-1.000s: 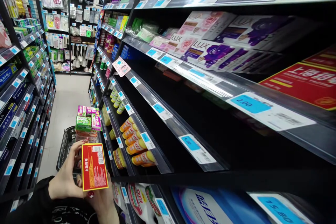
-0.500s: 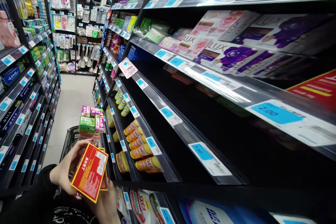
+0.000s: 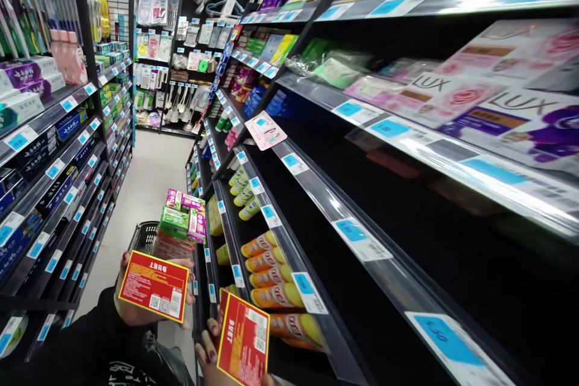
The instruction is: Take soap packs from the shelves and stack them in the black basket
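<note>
My left hand [image 3: 128, 312] is wrapped round a red soap box [image 3: 154, 283] with a yellow border, its printed face turned up toward me. Fingertips show beyond the box's far and right edges. To the right and a little lower, my right hand [image 3: 207, 353] grips a second red soap box [image 3: 243, 338] of the same print, tilted, with fingers on its left side. The two boxes are apart. Part of the right hand lies beneath its box and past the lower frame edge.
Past the hands stands a black basket [image 3: 145, 230] beside stacked green and purple boxes [image 3: 176, 223]. Shelves on the right carry orange bottles [image 3: 271, 277] and LUX soap packs [image 3: 452, 93]. A pink card [image 3: 266, 130] juts from a shelf edge. Left shelves hold toothpaste boxes [image 3: 36, 154].
The two soap boxes, overlapping before, are now separated, one in each hand. The right hand has moved right and down. The camera view has swung left.
</note>
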